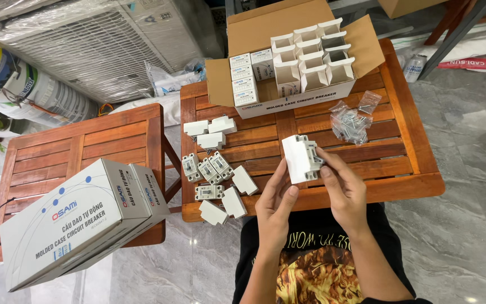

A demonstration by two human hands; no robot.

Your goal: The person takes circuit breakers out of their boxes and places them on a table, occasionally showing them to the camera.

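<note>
A: Where's the white breaker [301,158]?
B: Over the wooden table [406,169], front edge, below the open carton [254,28]. Both hands are on it.
A: Grip?
B: Left hand [275,204] cups its lower left side, thumb up. Right hand [341,188] pinches the right side, fingers closed on it, probably at the switch face; hard to see.
A: Nearby?
B: Loose breakers [212,169] left of it, screw bags [349,121] above.

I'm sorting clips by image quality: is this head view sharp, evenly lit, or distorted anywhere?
Head view: daylight is soft and even, with only faint shadows under the wooden table; the left hand, right hand and white breaker are sharp; glare shows on the plastic screw bags; wide-angle bending stretches the closed carton near the edge.
</note>
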